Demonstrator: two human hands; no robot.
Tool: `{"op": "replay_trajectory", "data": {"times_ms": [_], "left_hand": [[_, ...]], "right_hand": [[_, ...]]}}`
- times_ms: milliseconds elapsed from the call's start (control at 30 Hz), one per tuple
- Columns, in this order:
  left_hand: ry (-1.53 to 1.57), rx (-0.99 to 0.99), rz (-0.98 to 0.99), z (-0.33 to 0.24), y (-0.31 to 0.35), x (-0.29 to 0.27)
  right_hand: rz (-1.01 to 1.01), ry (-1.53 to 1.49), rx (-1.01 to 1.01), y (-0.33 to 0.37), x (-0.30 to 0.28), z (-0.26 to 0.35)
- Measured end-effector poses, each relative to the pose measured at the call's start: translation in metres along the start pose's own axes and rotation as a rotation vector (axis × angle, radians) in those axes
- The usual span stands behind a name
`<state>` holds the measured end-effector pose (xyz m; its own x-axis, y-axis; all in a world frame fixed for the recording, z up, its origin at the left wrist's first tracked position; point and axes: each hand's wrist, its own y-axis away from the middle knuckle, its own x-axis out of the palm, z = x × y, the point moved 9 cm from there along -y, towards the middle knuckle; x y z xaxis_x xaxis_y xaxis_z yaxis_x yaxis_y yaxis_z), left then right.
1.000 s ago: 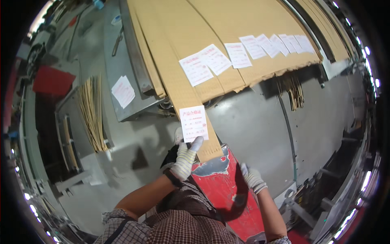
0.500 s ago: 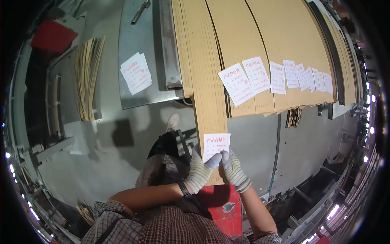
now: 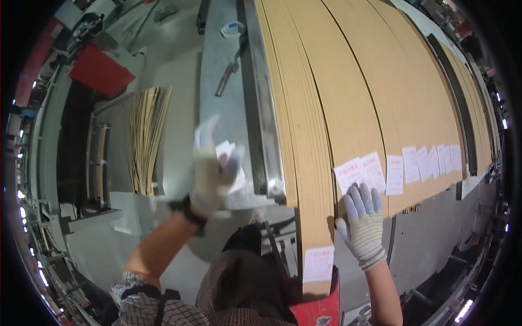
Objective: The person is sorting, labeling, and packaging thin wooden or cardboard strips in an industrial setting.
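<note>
My left hand (image 3: pixel 212 171), in a striped work glove and blurred by motion, is over a small stack of white printed slips (image 3: pixel 238 183) on the metal table. Its thumb and fingers look spread apart, and part of the stack is hidden under them. My right hand (image 3: pixel 363 225), gloved too, has its fingers stretched out over the lower edge of two overlapping slips (image 3: pixel 374 169) on the brown cardboard sheets (image 3: pixel 348 98). A single slip (image 3: pixel 318 264) lies on the near end of a narrow cardboard strip (image 3: pixel 316 231) that sticks out toward me.
Several more slips (image 3: pixel 411 164) form a row along the cardboard's near edge to the right. A metal bar (image 3: pixel 266 114) borders the cardboard's left side. On the metal table (image 3: pixel 220 65) lie a tool (image 3: pixel 224 79) and a tape roll (image 3: pixel 232 30). Thin strips (image 3: pixel 148 141) stand bundled at left.
Both hands have left the slip they held, which now lies on the narrow strip. My left hand moved to the stack, my right to the overlapping slips. The view has shifted.
</note>
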<state>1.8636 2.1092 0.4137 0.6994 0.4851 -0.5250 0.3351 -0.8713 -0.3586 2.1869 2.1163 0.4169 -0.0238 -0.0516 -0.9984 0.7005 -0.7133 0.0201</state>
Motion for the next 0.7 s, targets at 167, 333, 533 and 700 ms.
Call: {"op": "replay_trajectory", "data": {"times_ms": [167,333,533,700], "left_hand": [[-0.485,0.021,-0.152,0.097,-0.166,0.014],[-0.643,-0.071,0.011,0.171,-0.274,0.077],[-0.429,-0.562,0.008,0.242,-0.312,0.061],[-0.382,-0.109,-0.292,0.159,-0.282,0.016]], "right_hand": [[-0.041,-0.108,0.066,-0.013,-0.030,0.008],[0.061,-0.206,0.193,0.022,-0.028,0.002],[0.041,-0.277,0.262,0.019,-0.036,0.000],[0.028,-0.194,0.215,0.002,-0.050,0.000]]}}
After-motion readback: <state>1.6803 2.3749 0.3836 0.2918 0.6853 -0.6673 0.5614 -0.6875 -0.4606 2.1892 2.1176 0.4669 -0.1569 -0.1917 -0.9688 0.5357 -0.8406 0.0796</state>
